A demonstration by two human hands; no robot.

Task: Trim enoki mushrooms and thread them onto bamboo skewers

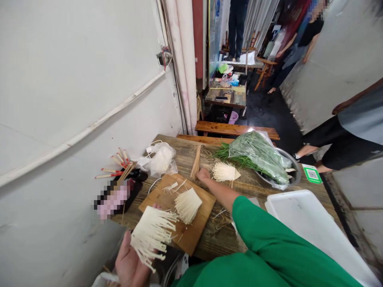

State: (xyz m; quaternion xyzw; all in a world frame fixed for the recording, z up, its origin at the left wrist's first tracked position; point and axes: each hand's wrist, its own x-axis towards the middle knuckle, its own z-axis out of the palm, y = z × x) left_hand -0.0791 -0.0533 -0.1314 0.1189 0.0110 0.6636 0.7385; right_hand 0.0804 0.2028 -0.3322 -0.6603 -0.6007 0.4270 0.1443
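A flat, fanned bunch of enoki mushrooms rests in my left hand, palm up, thumb along its left side and most fingers hidden beneath. My right hand reaches across the table, its fingers curled at the lower end of a bundle of bamboo skewers; the fingertips are mostly hidden. A second enoki bunch lies on the wooden cutting board beside loose mushroom strands. Just right of my right hand, another enoki bunch sits on the table, with a skewer end showing below it.
Green leafy vegetables in clear plastic fill a metal bowl at the right. Nearer stands a white plastic tub. A plastic bag and red-tipped sticks lie by the wall. Benches and several people stand beyond.
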